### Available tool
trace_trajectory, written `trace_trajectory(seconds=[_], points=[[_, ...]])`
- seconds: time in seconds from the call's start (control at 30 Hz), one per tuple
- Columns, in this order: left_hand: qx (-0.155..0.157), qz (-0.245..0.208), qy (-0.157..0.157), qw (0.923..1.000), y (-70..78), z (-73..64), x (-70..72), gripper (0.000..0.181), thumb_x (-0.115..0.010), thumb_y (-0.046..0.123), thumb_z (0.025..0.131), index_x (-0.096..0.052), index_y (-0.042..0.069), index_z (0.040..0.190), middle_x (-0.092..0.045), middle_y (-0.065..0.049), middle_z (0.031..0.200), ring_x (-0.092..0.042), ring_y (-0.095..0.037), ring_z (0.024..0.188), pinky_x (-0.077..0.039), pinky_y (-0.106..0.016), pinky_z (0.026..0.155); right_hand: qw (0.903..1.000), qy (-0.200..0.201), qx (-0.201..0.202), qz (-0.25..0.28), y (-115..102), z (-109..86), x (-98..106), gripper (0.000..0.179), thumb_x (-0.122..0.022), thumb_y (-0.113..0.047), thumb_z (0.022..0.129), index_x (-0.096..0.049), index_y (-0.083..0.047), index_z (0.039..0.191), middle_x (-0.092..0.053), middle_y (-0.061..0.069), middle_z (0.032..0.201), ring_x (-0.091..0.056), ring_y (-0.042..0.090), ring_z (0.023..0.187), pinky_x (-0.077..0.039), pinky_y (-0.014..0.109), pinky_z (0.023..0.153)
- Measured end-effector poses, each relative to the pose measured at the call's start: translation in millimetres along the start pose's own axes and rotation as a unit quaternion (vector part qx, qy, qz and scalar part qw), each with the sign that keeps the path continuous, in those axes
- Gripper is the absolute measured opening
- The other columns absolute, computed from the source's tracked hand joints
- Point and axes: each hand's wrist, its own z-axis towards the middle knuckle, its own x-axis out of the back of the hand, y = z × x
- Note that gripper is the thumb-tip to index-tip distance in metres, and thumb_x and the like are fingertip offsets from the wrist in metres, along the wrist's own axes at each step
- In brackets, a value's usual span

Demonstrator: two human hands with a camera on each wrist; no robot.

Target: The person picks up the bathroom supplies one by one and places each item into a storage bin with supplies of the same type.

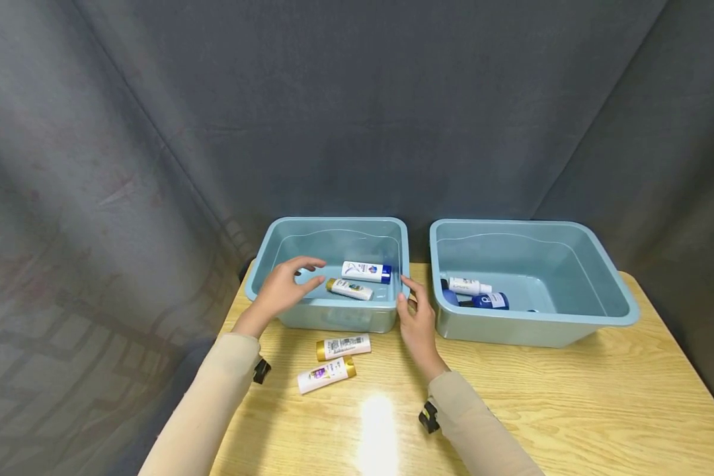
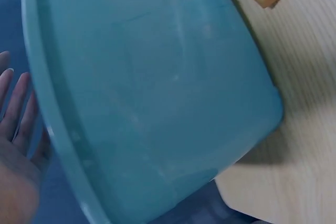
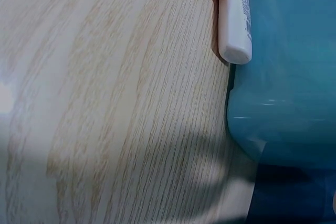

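Note:
My left hand [image 1: 282,285] hovers over the front left of the left blue bin [image 1: 327,316], its fingers loosely bent with nothing between them. In the left wrist view its fingers spread beyond the bin's rim [image 2: 44,93]. My right hand [image 1: 419,324] is at that bin's front right corner, thumb and index fingertips right at the rim, holding nothing. Inside the bin lie a white bottle with a blue cap [image 1: 365,272] and a smaller white bottle with a gold cap [image 1: 350,289]. Only a sliver of a right fingertip shows in the right wrist view.
Two white gold-capped bottles, one nearer the bin [image 1: 346,346] and one in front [image 1: 324,375], lie on the wooden table [image 1: 512,396]. A right blue bin [image 1: 512,334] holds a white bottle [image 1: 467,285] and a dark blue bottle [image 1: 490,301]. A grey curtain [image 1: 357,132] hangs behind.

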Motion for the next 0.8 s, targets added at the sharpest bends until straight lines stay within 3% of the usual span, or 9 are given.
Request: trace_trajectory(seconds=[0.3,0.57,0.8], points=[[-0.031,0.041,-0.002,0.9987,17.9,-16.0,10.8,0.03,-0.072,0.03,0.092,-0.069,0.026,0.121,-0.065,0.007,0.121,-0.06,-0.021,0.105,-0.051,-0.045,0.086,1.0,0.0,0.009,-0.001,1.3,1.9,0.0,0.035,-0.054,-0.015,0.103,-0.054,-0.009,0.137,-0.053,0.011,0.141,-0.049,0.036,0.127,-0.043,0.054,0.101],[-0.08,0.042,0.025,0.9956,31.4,-29.6,16.5,0.03,-0.076,0.026,0.089,-0.071,0.024,0.119,-0.066,0.006,0.122,-0.062,-0.02,0.106,-0.052,-0.043,0.084,0.9999,0.001,0.012,-0.007,1.4,2.9,0.8,0.035,-0.054,-0.014,0.103,-0.054,-0.008,0.137,-0.053,0.012,0.141,-0.049,0.036,0.127,-0.044,0.053,0.1],[-0.084,0.047,0.036,0.9947,38.9,-47.2,14.1,0.029,-0.078,0.026,0.088,-0.072,0.024,0.116,-0.068,0.007,0.118,-0.064,-0.021,0.105,-0.054,-0.044,0.083,1.0,-0.001,-0.001,-0.007,1.0,4.6,1.4,0.035,-0.054,-0.013,0.103,-0.054,-0.011,0.138,-0.053,0.012,0.141,-0.05,0.034,0.127,-0.044,0.049,0.101]])
